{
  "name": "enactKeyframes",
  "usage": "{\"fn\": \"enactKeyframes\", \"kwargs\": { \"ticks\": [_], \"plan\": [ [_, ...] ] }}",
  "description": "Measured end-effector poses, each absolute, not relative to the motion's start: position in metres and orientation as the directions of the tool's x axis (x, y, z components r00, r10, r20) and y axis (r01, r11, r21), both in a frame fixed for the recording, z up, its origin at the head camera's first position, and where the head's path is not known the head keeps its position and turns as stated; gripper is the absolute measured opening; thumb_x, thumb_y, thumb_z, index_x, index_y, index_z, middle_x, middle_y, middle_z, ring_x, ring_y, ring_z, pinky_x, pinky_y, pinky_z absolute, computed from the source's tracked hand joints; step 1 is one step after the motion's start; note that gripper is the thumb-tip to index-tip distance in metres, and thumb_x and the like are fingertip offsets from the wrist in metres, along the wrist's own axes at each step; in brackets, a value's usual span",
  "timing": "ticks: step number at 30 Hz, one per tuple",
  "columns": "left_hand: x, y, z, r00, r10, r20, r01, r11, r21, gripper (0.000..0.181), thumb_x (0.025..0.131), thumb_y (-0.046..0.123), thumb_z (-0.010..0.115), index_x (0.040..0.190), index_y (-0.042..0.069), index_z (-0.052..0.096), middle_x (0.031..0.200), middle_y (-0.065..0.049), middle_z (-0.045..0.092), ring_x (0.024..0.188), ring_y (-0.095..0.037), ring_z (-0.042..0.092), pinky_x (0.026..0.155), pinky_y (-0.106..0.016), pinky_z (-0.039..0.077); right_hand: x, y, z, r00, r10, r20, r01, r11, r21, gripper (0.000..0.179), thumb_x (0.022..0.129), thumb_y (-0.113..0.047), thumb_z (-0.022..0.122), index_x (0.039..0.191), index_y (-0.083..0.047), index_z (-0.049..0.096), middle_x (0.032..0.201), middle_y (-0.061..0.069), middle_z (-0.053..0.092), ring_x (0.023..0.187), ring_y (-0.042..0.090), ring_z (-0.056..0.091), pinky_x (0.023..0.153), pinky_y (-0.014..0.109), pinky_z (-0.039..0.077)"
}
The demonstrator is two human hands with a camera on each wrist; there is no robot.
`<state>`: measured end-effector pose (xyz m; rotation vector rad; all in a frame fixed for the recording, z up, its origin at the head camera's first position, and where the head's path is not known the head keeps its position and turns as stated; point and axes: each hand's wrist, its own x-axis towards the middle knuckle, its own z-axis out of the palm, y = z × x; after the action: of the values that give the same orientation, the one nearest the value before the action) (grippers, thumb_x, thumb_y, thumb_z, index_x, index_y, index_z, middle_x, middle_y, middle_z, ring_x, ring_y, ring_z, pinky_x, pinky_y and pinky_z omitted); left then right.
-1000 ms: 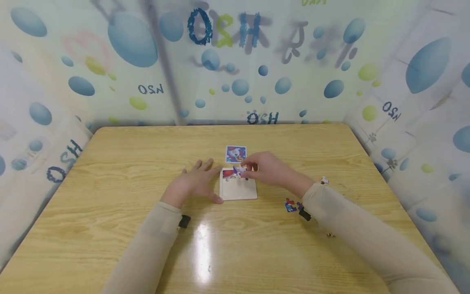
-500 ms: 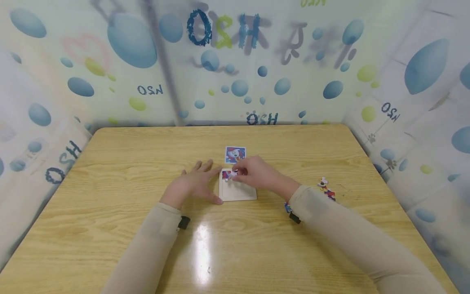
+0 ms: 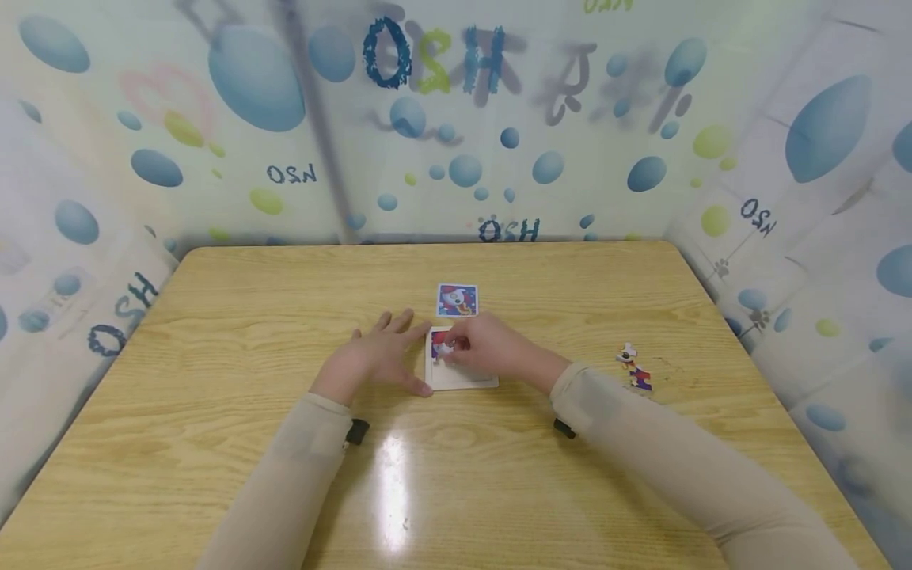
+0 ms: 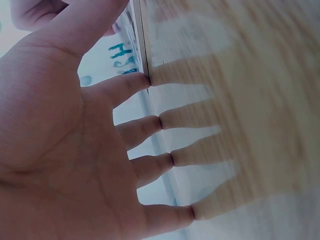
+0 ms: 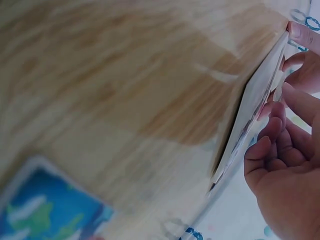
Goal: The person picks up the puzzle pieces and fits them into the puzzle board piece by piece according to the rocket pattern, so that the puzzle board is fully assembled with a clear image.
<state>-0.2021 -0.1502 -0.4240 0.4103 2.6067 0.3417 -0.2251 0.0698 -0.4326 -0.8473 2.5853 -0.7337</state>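
A white puzzle tray lies on the table, with colourful puzzle pieces fitted along its upper left part. My right hand is over the tray and covers much of it. Between its thumb and index finger it pinches a small puzzle piece, seen edge-on in the right wrist view, close over the tray. My left hand has its fingers spread at the tray's left side. Its fingertips touch the table, with thumb and index finger at the tray's left corners.
Just behind the tray lies a printed picture card. Loose puzzle pieces lie to the right, beyond my right sleeve. Another blue printed piece shows near the right wrist. A patterned curtain stands behind the wooden table.
My right hand has moved left and lower over the tray with the puzzle piece. Its sleeve now hides the blue pieces and uncovers others farther right. The left hand keeps its place.
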Motion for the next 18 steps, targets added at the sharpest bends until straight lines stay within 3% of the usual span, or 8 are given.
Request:
{"fn": "enactKeyframes", "kwargs": {
  "ticks": [18],
  "plan": [
    [-0.2016,-0.1489,-0.4204,-0.843,0.346,-0.412,0.232,0.924,0.302,0.114,0.074,0.067,0.080,0.164,0.028,0.022,0.171,-0.012,0.004,0.154,-0.045,-0.003,0.110,-0.081,0.005,-0.2234,0.0672,-0.4352,-0.745,-0.655,-0.124,-0.523,0.690,-0.500,0.024,0.096,-0.026,0.073,0.115,-0.012,0.076,0.076,-0.007,0.065,0.068,0.009,0.060,0.063,0.022,0.051]
  ]
}}
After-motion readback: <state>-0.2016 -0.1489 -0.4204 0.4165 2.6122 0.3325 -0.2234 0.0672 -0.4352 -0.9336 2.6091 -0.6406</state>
